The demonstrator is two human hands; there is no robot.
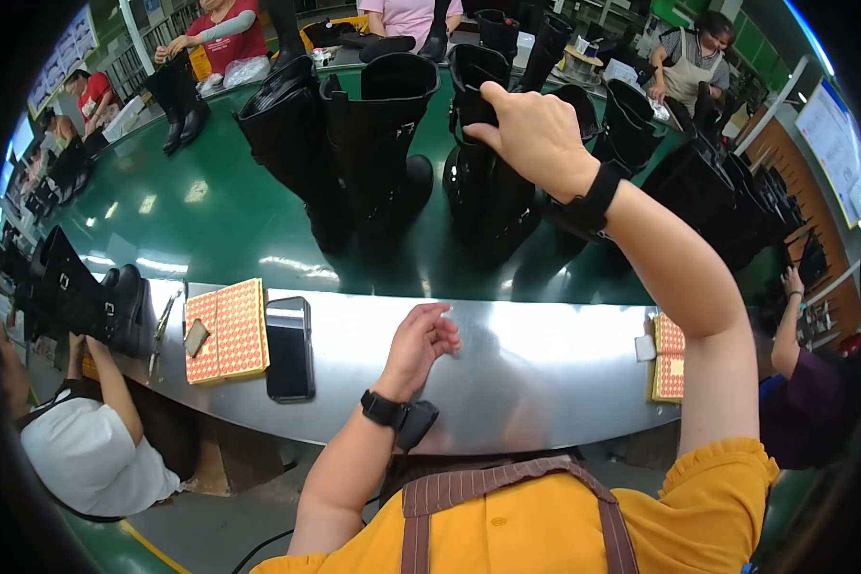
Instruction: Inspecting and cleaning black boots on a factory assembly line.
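My right hand (540, 134) is stretched forward over the green surface. Its fingers and thumb close on the upper shaft of a tall black boot (474, 81); some fingers are hidden. Left of that boot stands a pair of tall black boots (378, 124) with small metal buckles, upright. My left hand (419, 346) hovers over the shiny metal table edge (507, 373), fingers loosely bent and apart, holding nothing. Each of my wrists wears a black band.
Beside my left arm lie a black phone (289, 349), a stack of red-patterned cards (228, 330) and a thin pointed tool (165, 335). Another patterned stack (669, 359) lies right. More black boots (708, 191) stand at right. Co-workers sit on both sides and across.
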